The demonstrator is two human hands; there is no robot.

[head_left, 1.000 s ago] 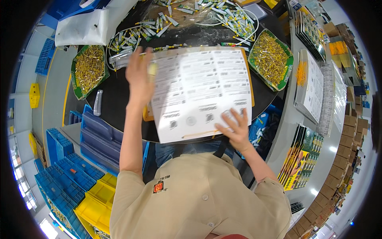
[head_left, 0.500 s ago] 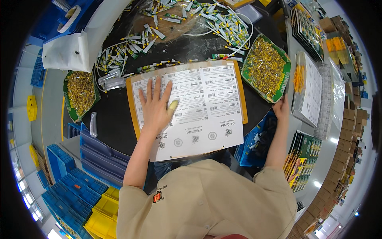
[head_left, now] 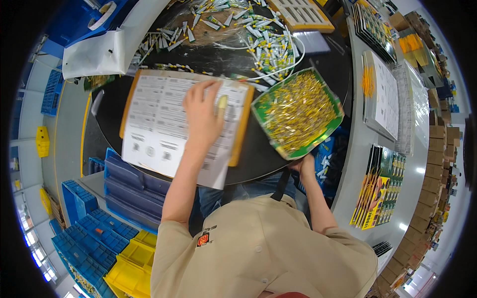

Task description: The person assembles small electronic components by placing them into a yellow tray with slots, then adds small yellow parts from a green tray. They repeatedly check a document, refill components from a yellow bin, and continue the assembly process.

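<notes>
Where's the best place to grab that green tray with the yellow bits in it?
Probably by the near corner of the green tray, coming from the near side, where the right hand is. Its raised rim offers something to pinch, while small yellow bits fill the middle.

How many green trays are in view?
2: one tray full of yellow pieces, right of the table, the right hand at its near edge; another tray at far left, mostly hidden behind a white sheet. More may be hidden.
</notes>
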